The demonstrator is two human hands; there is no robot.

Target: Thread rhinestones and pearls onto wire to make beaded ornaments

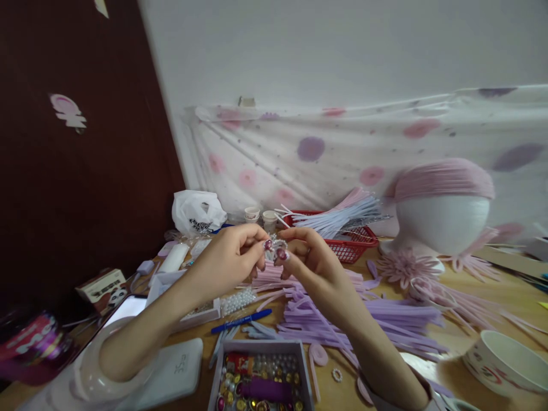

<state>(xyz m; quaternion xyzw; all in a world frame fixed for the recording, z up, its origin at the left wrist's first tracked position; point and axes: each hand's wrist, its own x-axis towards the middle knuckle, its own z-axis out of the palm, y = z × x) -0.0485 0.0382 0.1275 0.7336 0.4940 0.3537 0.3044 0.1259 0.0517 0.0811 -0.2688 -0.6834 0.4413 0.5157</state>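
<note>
Raised over the middle of the table, my left hand [240, 251] and my right hand [314, 260] meet at a small ring of clear or pearly beads [279, 244]. The thumb and fingers of my left hand pinch its left side. On its right side, the thumb and forefinger of my right hand hold it. Below the hands lie bundles of pink strips [274, 281] and purple strips [359, 319]. A white box [262, 346] of beads and gold pieces stands nearest to me. One small beaded ring [337, 374] rests on the table.
Behind my hands is a red basket [353, 245] with pale blue and pink stems. A white head form [443, 220] stands at the right, a bowl [507, 362] in front of it. At the left are a blue pen [242, 321], a power bank [175, 371] and a dark jar [34, 345].
</note>
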